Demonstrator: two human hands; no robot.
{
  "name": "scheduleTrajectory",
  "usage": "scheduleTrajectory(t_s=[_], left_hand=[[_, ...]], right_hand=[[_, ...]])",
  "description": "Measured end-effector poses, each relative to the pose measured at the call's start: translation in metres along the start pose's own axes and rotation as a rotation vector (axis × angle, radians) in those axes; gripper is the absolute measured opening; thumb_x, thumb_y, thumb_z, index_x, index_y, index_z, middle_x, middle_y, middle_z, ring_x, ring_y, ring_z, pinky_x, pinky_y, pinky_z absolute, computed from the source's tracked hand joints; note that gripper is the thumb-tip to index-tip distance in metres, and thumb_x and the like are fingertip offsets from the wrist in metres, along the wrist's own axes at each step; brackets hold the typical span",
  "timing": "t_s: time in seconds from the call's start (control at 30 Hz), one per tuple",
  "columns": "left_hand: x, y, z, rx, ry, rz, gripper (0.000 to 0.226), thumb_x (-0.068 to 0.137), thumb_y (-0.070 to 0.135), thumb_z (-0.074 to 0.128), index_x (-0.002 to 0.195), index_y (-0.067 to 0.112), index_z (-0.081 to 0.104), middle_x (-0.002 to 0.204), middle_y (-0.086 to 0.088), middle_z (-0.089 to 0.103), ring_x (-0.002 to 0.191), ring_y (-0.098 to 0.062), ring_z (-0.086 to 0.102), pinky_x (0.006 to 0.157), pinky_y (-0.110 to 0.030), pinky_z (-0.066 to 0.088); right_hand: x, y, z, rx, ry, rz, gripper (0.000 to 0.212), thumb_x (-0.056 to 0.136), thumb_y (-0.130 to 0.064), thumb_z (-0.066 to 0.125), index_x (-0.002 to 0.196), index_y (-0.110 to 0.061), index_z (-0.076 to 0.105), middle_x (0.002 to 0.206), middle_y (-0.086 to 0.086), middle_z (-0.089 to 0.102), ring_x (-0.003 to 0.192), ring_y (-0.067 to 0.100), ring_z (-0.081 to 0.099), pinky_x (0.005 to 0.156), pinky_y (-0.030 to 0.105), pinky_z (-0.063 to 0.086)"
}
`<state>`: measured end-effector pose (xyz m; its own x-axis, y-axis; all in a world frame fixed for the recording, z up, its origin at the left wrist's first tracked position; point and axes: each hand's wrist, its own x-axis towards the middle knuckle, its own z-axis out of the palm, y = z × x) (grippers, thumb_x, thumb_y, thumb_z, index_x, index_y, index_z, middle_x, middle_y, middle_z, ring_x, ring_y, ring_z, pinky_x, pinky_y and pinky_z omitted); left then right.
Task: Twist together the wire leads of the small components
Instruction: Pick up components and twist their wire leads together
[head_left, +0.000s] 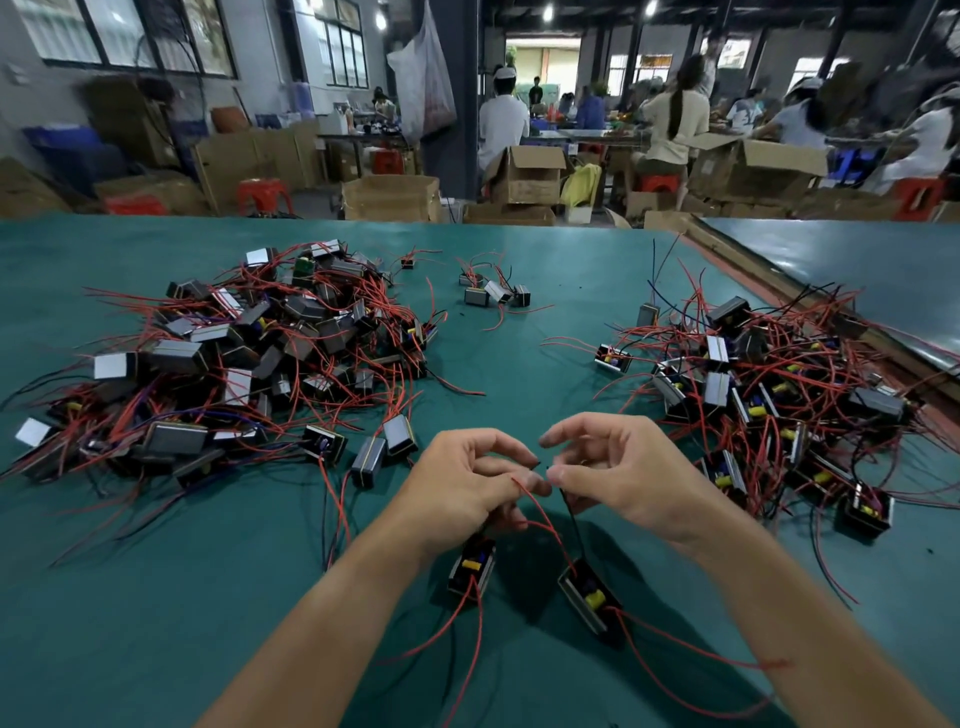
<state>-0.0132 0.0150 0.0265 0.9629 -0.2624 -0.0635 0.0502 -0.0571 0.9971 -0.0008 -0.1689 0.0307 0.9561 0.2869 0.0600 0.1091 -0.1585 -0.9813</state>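
Between the two grips, a red lead (543, 514) and a black lead (571, 514) are almost meeting, with no twist showing yet, so this join is probably only beginning. The left hand (462, 483) is pinching the red lead and the right hand (618, 478) the black. Just below the grips, two components (471, 569) are sitting on the green table (156, 623). Beyond, a left pile (270, 343) and a right pile (769, 395) are waiting.
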Motion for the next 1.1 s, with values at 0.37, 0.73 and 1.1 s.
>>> scheduleTrajectory(t_s=[0.37, 0.73, 1.1], left_hand=[[-0.002, 0.001, 0.003, -0.021, -0.004, 0.018, 0.011, 0.083, -0.005, 0.07, 0.084, 0.004, 0.065, 0.06, -0.007, 0.063, 0.043, -0.013, 0.059, 0.044, -0.022, 0.049], [-0.002, -0.002, 0.01, 0.018, -0.025, 0.021, 0.016, 0.077, 0.001, 0.078, 0.084, 0.0, 0.064, 0.054, -0.001, 0.059, 0.043, -0.008, 0.05, 0.044, -0.019, 0.046], [0.003, -0.007, 0.017, 0.006, -0.025, 0.071, 0.023, 0.08, 0.003, 0.076, 0.081, 0.009, 0.054, 0.057, -0.004, 0.061, 0.044, -0.013, 0.051, 0.046, -0.026, 0.05]], right_hand=[[-0.001, -0.001, 0.002, -0.011, 0.005, -0.035, 0.02, 0.08, 0.009, 0.071, 0.072, -0.01, 0.071, 0.062, 0.008, 0.067, 0.05, 0.019, 0.059, 0.053, 0.028, 0.055], [-0.003, -0.005, 0.007, -0.007, 0.038, -0.05, 0.021, 0.081, 0.015, 0.066, 0.071, -0.003, 0.063, 0.057, 0.007, 0.064, 0.051, 0.018, 0.063, 0.055, 0.028, 0.058], [0.0, -0.004, 0.009, -0.128, 0.075, -0.075, 0.022, 0.081, 0.013, 0.065, 0.07, -0.005, 0.062, 0.058, 0.004, 0.062, 0.055, 0.02, 0.054, 0.057, 0.037, 0.045]])
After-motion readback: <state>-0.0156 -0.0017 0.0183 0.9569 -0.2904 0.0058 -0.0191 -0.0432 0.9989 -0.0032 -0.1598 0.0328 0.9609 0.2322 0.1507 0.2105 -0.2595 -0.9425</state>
